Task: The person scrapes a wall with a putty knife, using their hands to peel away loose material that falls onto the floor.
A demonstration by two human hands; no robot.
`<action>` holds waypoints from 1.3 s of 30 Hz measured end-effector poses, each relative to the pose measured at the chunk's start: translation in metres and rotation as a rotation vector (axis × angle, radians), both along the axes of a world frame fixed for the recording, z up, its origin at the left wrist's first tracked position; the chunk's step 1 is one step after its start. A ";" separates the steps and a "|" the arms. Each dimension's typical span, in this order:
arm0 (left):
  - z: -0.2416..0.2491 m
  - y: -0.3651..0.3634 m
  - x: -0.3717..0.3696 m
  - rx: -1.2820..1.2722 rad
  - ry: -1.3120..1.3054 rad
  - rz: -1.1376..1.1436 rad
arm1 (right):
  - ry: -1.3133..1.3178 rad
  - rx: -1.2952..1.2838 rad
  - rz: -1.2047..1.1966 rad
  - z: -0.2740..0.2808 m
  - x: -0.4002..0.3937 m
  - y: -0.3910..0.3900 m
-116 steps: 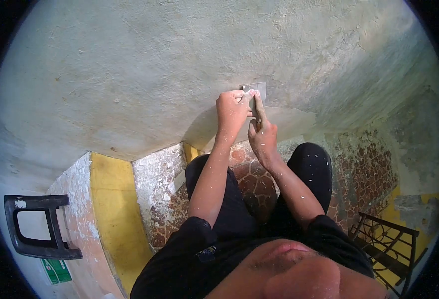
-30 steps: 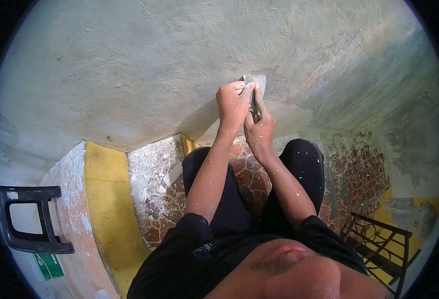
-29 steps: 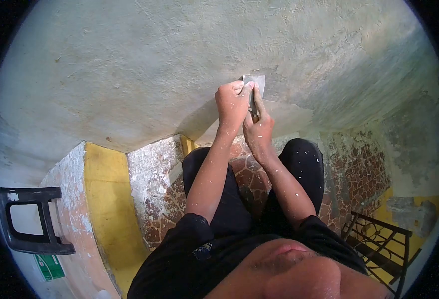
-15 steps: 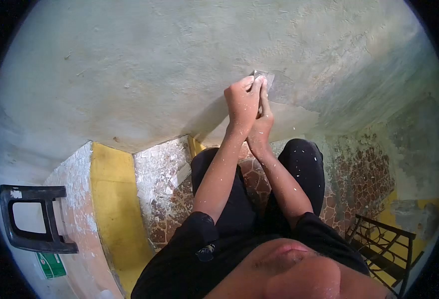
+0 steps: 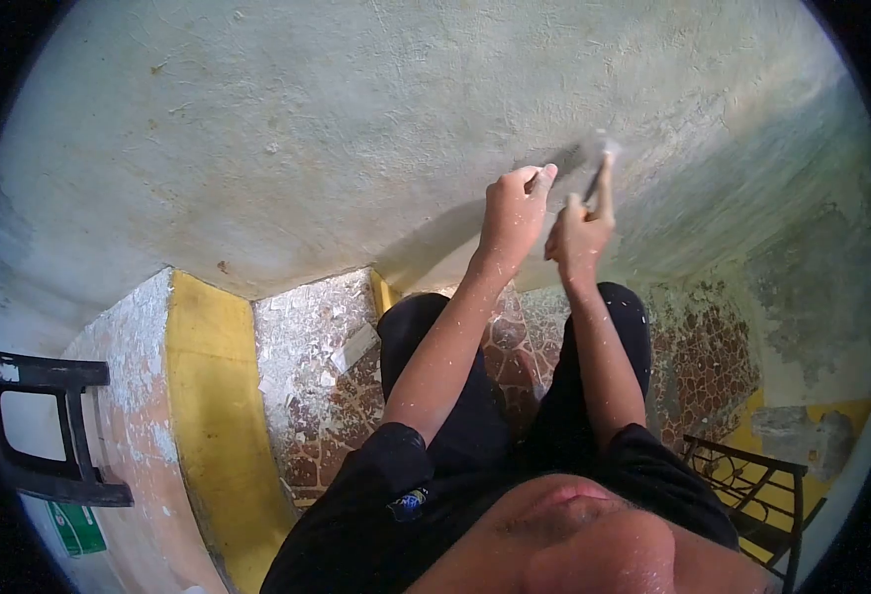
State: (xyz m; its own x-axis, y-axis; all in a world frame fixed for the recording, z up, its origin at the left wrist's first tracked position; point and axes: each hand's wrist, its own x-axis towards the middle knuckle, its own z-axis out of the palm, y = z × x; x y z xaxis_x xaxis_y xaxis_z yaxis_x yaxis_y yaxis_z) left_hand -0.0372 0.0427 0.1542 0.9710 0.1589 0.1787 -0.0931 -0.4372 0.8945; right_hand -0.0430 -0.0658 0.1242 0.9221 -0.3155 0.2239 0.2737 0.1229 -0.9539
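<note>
Head view: one scraper (image 5: 594, 163), blurred, blade end up against the rough plaster wall (image 5: 307, 139), high and right of centre. Right hand (image 5: 579, 233) wrapped shut round the handle, forefinger laid along the shank toward the blade. Left hand (image 5: 515, 210) just beside it, fingers curled, fingertips pressing near the blade's left edge; cannot tell whether actually touching metal. Probably light, with a thin stiff blade that flexes a little under push; sharp-edged, dusty, so likely somewhat slippery. Best held by the handle, with pressure added behind the blade, never on its edge. Two hands, one tool. Below: flake-littered stone-pattern floor (image 5: 356, 396), one yellow step (image 5: 213, 396), one black plastic stool (image 5: 45, 426) far left, one dark metal chair (image 5: 752, 495) at lower right.
</note>
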 end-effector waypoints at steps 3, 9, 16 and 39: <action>0.004 0.003 -0.003 -0.065 -0.067 0.040 | -0.069 -0.113 0.101 -0.021 -0.017 0.025; -0.010 0.017 0.000 -0.105 -0.064 0.114 | -0.047 -0.367 0.169 -0.057 -0.020 0.033; -0.022 0.018 0.010 -0.084 -0.001 0.136 | 0.011 -0.479 0.210 -0.051 -0.020 0.026; 0.023 -0.007 0.012 -0.181 -0.346 0.078 | -0.290 -0.150 0.001 -0.007 0.028 0.040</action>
State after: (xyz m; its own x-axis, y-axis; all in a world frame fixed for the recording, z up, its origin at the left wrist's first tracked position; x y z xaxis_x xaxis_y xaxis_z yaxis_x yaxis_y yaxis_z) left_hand -0.0252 0.0353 0.1772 0.8421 0.2889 0.4554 -0.3750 -0.2932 0.8794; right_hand -0.0149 -0.0263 0.1170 0.8134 -0.2580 0.5214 0.5369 -0.0122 -0.8436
